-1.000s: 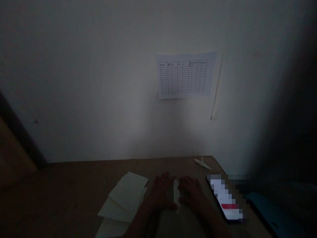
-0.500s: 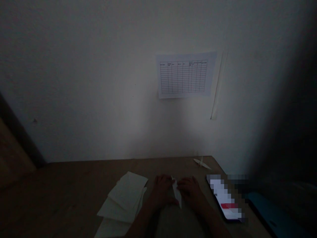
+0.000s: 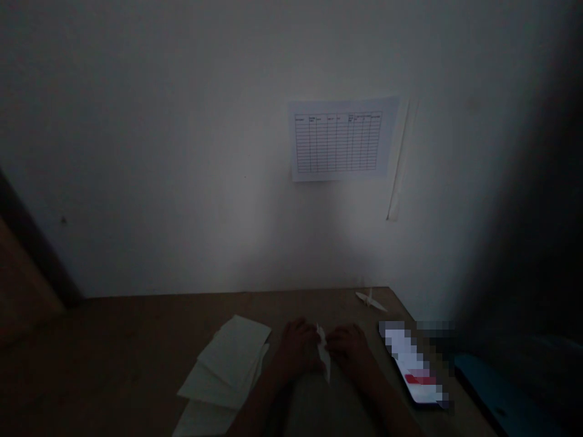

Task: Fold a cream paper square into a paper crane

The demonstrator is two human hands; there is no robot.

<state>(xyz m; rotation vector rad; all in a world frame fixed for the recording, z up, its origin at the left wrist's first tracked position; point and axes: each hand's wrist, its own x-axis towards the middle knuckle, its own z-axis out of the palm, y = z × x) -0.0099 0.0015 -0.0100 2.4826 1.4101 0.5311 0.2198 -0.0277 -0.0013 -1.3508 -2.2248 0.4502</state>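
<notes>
A narrow piece of folded white paper (image 3: 325,362) stands out between my two hands, its pointed lower end towards me. From the left, my left hand (image 3: 298,346) grips its edge, fingers curled and thumb lower down along the paper. On the other side my right hand (image 3: 350,345) pinches the upper part with bent fingers. Dim light hides the exact fingertip contact. Beyond my right hand, near the table's back corner, lies a small folded paper figure (image 3: 370,300) with thin pointed ends, like an origami crane.
Several loose white sheets (image 3: 232,358) overlap on the brown table (image 3: 113,352) left of my hands. A lit phone (image 3: 412,367), partly blurred out, lies to the right. Past the table's right edge is a blue object (image 3: 496,388). A printed chart (image 3: 337,142) hangs on the wall.
The folded paper has tilted slightly and its lower tip has shifted a little left. My left thumb has moved up along it. Both hands otherwise stay in place.
</notes>
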